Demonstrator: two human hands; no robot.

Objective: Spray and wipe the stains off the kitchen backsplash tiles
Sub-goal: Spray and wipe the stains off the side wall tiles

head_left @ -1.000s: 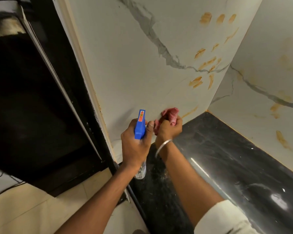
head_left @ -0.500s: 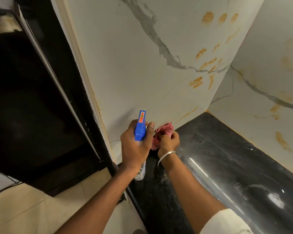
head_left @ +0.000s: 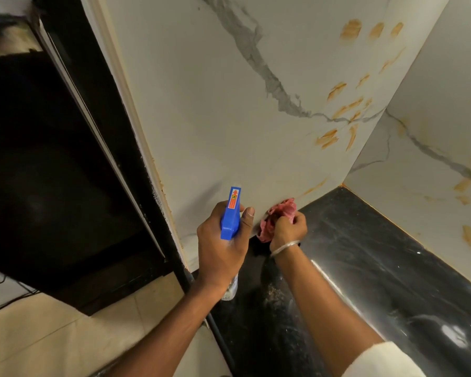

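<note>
Backsplash tiles [head_left: 215, 104], pale with a grey vein, fill the field ahead of both grips and turn a corner to the right of the right grip. Black polished surface [head_left: 386, 268] runs beneath and to the right of the right grip, meeting the tiles at their foot. Dark cabinet [head_left: 38, 164] off to the left of the left grip, tan floor [head_left: 52, 338] below it. Left grip [head_left: 220, 248] wrapped round the neck of a spray bottle [head_left: 230, 213], blue head up, nozzle toward the tiles; the clear body shows under the wrist. Finger on the trigger or not: cannot tell. Right grip [head_left: 288, 227] bunched round a pink cloth [head_left: 279, 213], pressing it to the lowest stretch of tile where it meets the surface, just right of the bottle. Orange stains [head_left: 329, 138]: main cluster well above and right of the right grip, more on the side wall past the corner, one thin streak [head_left: 313, 187] just above-right of the cloth. Bangle [head_left: 284, 245] at the right wrist. Judgement: wiping step in hand, low on the wall, with most of the job left. The next move likely calls for carrying the cloth up-right over the streak, or raising the nozzle to wet the upper cluster first. Either way it means an upward reach.
</note>
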